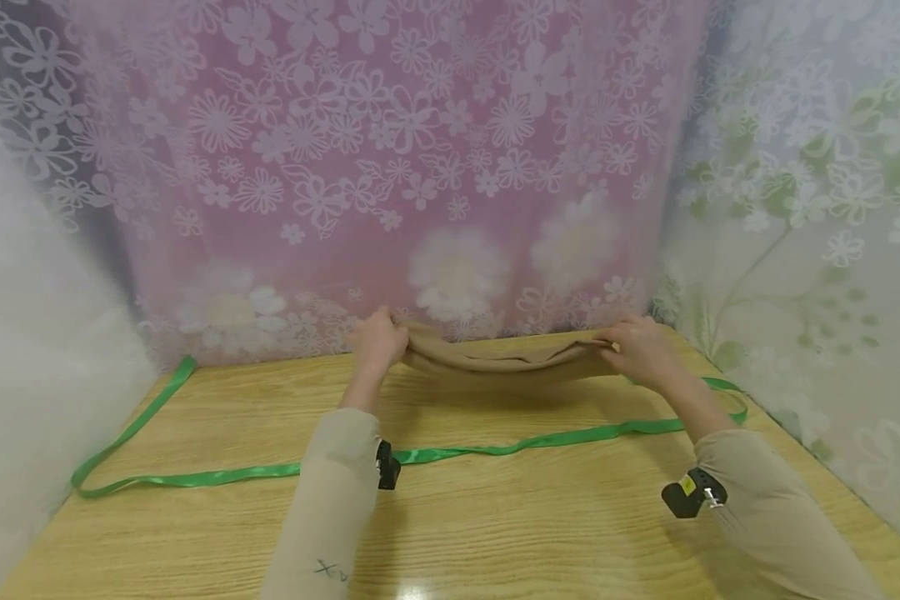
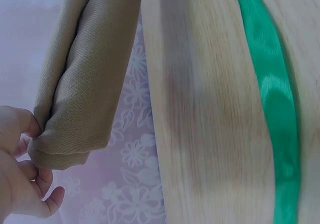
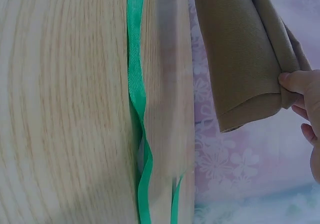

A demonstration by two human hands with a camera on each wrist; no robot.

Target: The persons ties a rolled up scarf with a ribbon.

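Note:
A folded tan cloth (image 1: 495, 358) hangs stretched between both hands, just above the far edge of the wooden table (image 1: 495, 517). My left hand (image 1: 378, 340) pinches its left end; in the left wrist view the thumb and fingers of that hand (image 2: 22, 171) grip the tan cloth's (image 2: 80, 84) folded end. My right hand (image 1: 640, 348) pinches the right end, and in the right wrist view that hand (image 3: 302, 96) holds a corner of the cloth (image 3: 245, 54).
A long green ribbon (image 1: 450, 452) lies across the table from left to right, looping near each side; the ribbon (image 2: 272, 99) also shows in the wrist views (image 3: 136, 84). Floral curtains (image 1: 420, 167) close off the back and sides.

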